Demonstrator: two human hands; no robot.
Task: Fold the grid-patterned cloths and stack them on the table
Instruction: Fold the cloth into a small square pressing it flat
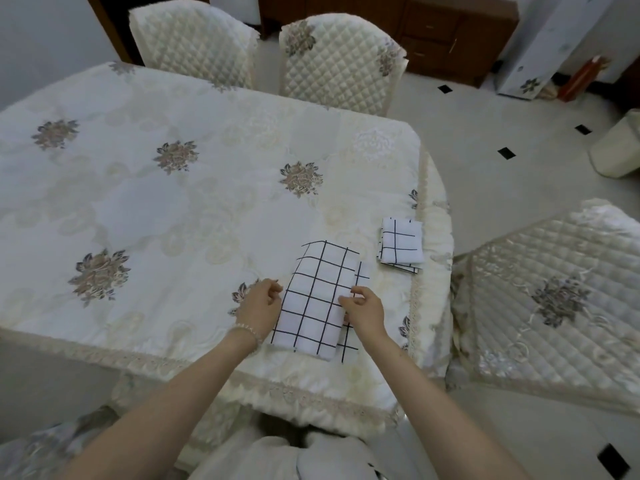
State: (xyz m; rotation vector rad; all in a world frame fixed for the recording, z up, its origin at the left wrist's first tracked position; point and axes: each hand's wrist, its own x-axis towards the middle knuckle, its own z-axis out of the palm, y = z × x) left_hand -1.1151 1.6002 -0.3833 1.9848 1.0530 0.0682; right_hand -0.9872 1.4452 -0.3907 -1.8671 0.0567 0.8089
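The right hand's [365,311] fingers are curled, and the right edge of the half-folded cloth [313,303] is pinched between thumb and fingertips. The left hand's [259,304] fingers are loosely curled at the cloth's left edge; whether it is gripped cannot be told. The cloth is spread near the table's [145,188] front right. One folded stack [401,244] is seen by the right edge, apart. Three chairs are counted.
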